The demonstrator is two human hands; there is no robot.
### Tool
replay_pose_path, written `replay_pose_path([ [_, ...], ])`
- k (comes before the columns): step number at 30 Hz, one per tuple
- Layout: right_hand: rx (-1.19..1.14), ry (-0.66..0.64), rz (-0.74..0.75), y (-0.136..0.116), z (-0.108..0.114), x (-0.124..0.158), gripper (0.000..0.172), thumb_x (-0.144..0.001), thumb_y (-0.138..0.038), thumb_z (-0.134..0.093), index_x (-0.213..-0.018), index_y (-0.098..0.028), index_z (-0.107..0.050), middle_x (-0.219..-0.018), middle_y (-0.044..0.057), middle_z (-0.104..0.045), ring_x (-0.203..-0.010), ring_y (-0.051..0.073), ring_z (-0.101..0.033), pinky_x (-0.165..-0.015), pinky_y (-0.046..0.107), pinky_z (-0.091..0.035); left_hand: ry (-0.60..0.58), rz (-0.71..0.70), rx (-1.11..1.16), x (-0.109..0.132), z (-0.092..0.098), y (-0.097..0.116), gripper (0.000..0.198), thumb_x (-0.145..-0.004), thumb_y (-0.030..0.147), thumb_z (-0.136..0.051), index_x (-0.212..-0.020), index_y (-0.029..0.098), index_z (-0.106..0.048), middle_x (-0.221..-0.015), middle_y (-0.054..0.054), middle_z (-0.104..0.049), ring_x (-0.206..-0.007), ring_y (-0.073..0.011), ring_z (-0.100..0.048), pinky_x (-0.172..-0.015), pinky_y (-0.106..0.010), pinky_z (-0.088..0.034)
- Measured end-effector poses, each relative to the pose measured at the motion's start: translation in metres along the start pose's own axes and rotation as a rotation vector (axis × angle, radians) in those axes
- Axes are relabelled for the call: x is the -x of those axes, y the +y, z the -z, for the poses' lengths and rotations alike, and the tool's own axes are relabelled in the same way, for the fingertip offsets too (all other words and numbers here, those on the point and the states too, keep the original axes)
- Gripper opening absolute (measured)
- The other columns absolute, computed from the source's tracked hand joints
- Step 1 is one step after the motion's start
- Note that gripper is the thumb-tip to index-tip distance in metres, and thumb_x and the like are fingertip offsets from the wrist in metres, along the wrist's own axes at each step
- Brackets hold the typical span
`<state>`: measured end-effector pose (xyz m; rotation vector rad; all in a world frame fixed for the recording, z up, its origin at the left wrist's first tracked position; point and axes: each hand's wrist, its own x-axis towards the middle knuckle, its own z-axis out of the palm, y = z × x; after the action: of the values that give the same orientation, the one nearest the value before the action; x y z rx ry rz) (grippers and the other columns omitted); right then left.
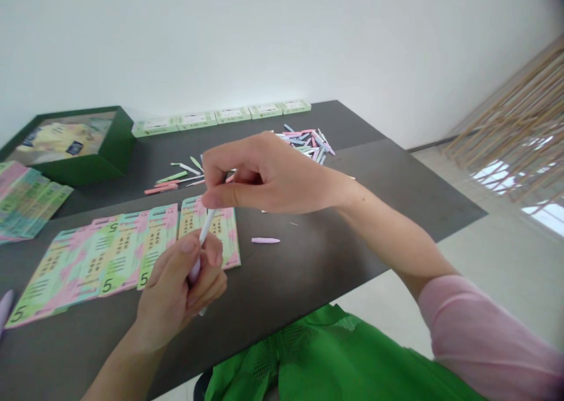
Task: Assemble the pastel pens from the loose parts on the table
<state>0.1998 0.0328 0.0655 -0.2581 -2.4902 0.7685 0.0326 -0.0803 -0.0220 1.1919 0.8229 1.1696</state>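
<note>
My left hand point(183, 286) is closed around the lower part of a slim white and lilac pen point(203, 236) held upright over the dark table point(308, 271). Above it, my right hand point(264, 174) pinches the pen's top end between thumb and fingers. Under both hands lies a row of flat pastel packets point(110, 257) printed with a "5". A lilac pen cap point(265, 240) rests on the table just right of the packets.
A green box point(73, 145) stands at the back left beside stacked packets point(26, 198). Small green cartons point(220, 116) line the far edge. Loose pastel pens point(176, 177) and a heap of them point(308, 139) lie behind my hands. My green garment point(330, 360) is below.
</note>
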Motion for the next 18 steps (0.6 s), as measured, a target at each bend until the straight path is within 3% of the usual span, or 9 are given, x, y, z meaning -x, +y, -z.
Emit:
replay_pose_path([
  [4, 0.057, 0.017, -0.026, -0.001, -0.005, -0.002, 0.027, -0.093, -0.021, -0.053, -0.067, -0.016, -0.046, -0.063, -0.010, -0.049, -0.062, 0.002, -0.041, -0.063, 0.018, -0.034, 0.146, -0.104, -0.254, 0.002, 0.000, 0.000, 0.039, -0.099, 0.040, -0.030, -0.072, 0.027, -0.055, -0.041, 0.010, -0.027, -0.030, -0.0088, -0.018, -0.033, -0.017, -0.022],
  [8, 0.188, -0.111, -0.104, -0.019, -0.008, 0.009, 0.030, -0.093, -0.009, -0.047, -0.064, -0.017, -0.043, -0.066, -0.007, -0.058, -0.059, 0.004, -0.045, -0.058, 0.023, -0.030, 0.220, -0.196, -0.644, 0.009, 0.007, 0.008, 0.016, -0.091, 0.030, -0.055, -0.078, 0.025, -0.062, -0.046, 0.008, -0.039, -0.039, -0.0089, -0.033, -0.039, -0.024, -0.017],
  [13, 0.286, -0.049, -0.125, -0.032, -0.012, 0.023, 0.025, -0.094, -0.018, -0.047, -0.068, -0.019, -0.050, -0.065, -0.005, -0.057, -0.055, 0.008, -0.043, -0.052, 0.026, -0.025, 0.167, -0.537, -1.453, 0.010, 0.004, 0.019, 0.024, -0.100, 0.031, -0.031, -0.090, 0.026, -0.052, -0.048, 0.008, -0.045, -0.039, -0.0124, -0.045, -0.041, -0.031, -0.016],
  [16, 0.221, -0.011, -0.093, -0.032, -0.012, 0.029, 0.026, -0.096, -0.022, -0.048, -0.070, -0.020, -0.050, -0.063, -0.006, -0.055, -0.053, 0.006, -0.041, -0.051, 0.024, -0.027, 0.175, -0.515, -1.461, 0.011, -0.001, 0.019, 0.024, -0.101, 0.035, -0.031, -0.096, 0.026, -0.052, -0.047, 0.009, -0.041, -0.038, -0.0124, -0.044, -0.039, -0.029, -0.019],
  [18, 0.113, 0.004, -0.067, -0.033, -0.011, 0.030, 0.018, -0.097, -0.022, -0.049, -0.079, -0.021, -0.053, -0.069, -0.008, -0.060, -0.053, 0.004, -0.044, -0.052, 0.020, -0.032, 0.211, -0.432, -1.291, 0.013, -0.002, 0.015, 0.027, -0.100, 0.037, -0.033, -0.087, 0.026, -0.054, -0.048, 0.008, -0.040, -0.038, -0.0113, -0.041, -0.040, -0.026, -0.024],
])
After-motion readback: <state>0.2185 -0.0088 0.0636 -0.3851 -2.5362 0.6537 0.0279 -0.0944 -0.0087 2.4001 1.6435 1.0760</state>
